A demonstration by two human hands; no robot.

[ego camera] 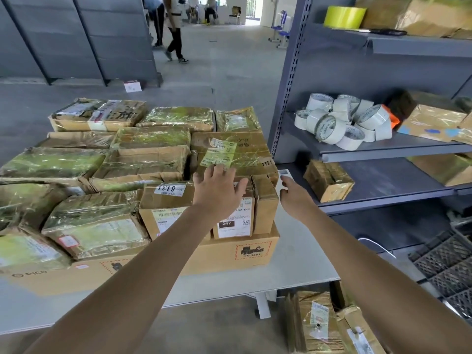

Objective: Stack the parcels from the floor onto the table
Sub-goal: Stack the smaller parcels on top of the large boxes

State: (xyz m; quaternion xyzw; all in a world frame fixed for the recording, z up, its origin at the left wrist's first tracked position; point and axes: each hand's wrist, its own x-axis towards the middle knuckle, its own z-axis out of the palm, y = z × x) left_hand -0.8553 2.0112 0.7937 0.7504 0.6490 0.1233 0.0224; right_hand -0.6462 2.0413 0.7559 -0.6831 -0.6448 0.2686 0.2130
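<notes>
Your left hand (218, 187) and right hand (293, 194) are apart, and both hold nothing.
The left spreads its fingers over a labelled box (235, 226) among the parcels (150, 159) on the table (293, 267). The right, fingers relaxed, is just beside that box, and other parcels (319, 323) stand on the floor under the table.

A person's left hand (219, 190) lies spread over a small carton labelled 247 (233, 218), which sits on a wide flat box (229, 254) on a white bench (301, 264) crowded with tape-wrapped parcels (143, 159). The right hand (293, 194), fingers loose, reaches just beside the narrow carton (265, 208) at the stack's right edge. Further parcels (316, 323) stand on the floor below. Tape rolls (342, 121) are heaped on a grey shelf (383, 146) to the right.
</notes>
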